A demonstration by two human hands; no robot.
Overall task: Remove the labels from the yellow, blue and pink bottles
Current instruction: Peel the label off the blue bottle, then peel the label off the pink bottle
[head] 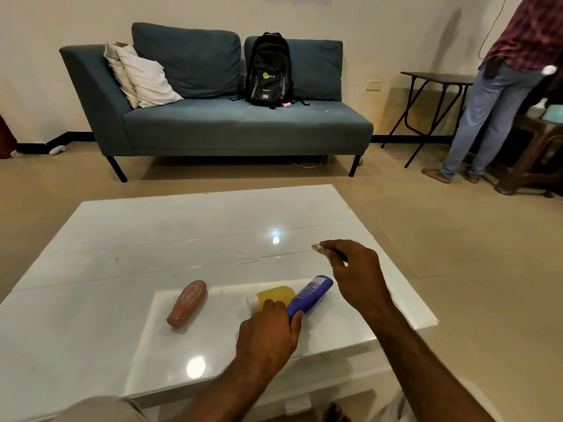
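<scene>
Three bottles lie on the white glossy table [122,239]. The pink bottle [188,302] rests alone to the left, cap toward me. The yellow bottle [275,295] lies beside the blue bottle [309,294], which still carries a label with print on it. My left hand [268,336] rests on the near ends of the yellow and blue bottles, fingers touching both. My right hand [355,269] hovers above the table to the right, pinching a small crumpled pale label piece [318,248] between its fingertips.
A blue sofa [213,123] with a black backpack [268,70] and white pillows stands beyond the table. A person in jeans [493,117] stands at the far right beside a dark folding table [438,95] and a wooden stool.
</scene>
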